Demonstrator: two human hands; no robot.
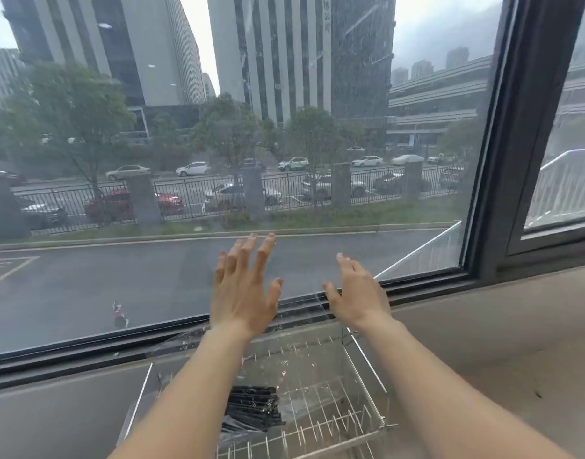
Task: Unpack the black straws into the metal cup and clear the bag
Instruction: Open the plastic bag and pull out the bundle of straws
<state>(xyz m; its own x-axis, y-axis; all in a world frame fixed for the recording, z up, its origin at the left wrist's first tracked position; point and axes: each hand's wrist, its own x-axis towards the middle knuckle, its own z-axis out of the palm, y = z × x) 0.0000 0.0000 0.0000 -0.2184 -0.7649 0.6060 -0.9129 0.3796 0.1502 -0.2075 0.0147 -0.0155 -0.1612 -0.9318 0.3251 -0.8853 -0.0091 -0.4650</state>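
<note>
A bundle of black straws (253,409) in a clear plastic bag lies in a wire rack (357,432) on the sill, partly hidden under my left forearm. My left hand (243,293) is raised above the rack in front of the window, fingers spread, holding nothing. My right hand (357,293) is raised beside it, palm turned inward, fingers apart and empty. Both hands are well above the straws and apart from them. No metal cup is in view.
The rack has upright wire prongs and a clear panel at its left side (142,402). It stands on a grey window sill (483,342). A large window pane (152,260) with a dark frame (503,193) is directly ahead.
</note>
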